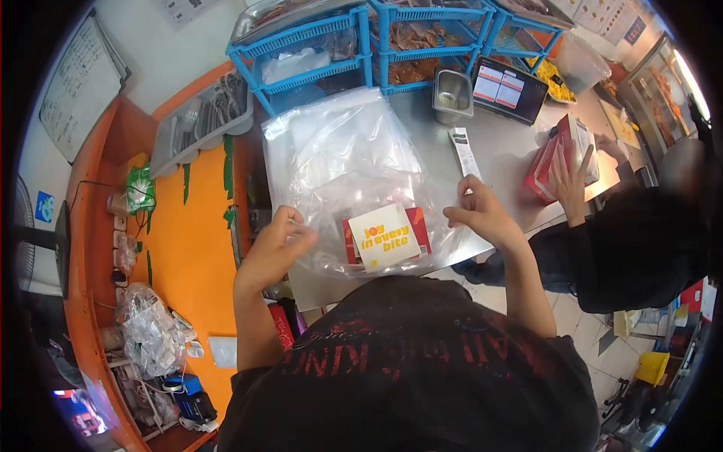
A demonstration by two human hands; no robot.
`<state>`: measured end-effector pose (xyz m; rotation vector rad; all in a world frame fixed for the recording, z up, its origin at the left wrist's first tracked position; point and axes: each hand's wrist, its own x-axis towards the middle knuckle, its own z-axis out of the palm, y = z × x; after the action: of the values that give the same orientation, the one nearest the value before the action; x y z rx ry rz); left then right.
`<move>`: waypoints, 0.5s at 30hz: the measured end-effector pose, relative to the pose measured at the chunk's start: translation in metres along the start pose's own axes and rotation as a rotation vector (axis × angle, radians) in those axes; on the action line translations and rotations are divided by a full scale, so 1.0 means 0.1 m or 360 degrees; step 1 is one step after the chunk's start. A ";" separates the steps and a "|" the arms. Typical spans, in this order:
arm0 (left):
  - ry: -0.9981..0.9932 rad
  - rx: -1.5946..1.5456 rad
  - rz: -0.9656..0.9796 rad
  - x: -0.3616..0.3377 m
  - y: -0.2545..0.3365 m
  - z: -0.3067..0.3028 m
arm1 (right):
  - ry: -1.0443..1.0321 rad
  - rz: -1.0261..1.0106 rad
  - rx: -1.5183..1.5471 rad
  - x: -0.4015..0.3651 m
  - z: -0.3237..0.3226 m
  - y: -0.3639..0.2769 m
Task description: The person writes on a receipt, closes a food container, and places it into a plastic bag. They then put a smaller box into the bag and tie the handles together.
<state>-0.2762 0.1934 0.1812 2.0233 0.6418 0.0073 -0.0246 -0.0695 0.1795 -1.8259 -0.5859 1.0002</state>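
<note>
While left hand [277, 250] and right hand [488, 217] curl at the bag [376, 192], pinching is unclear.

head view | from above | faces forward, down | near hands [273, 248]

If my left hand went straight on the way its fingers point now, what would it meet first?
The left hand would likely meet the clear plastic bag first, with the red box beyond. Hand and plastic look so close that they may already touch; depth is unclear.
</note>
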 end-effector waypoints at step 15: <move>0.0193 -0.0164 0.0898 -0.34 1.18 0.05 | -0.0323 -0.0959 -0.0154 -0.52 0.57 -1.04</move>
<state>-0.2524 0.1290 0.2828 2.0506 0.1216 0.4891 -0.0981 -0.0334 0.2794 -1.4890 -1.2383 0.7495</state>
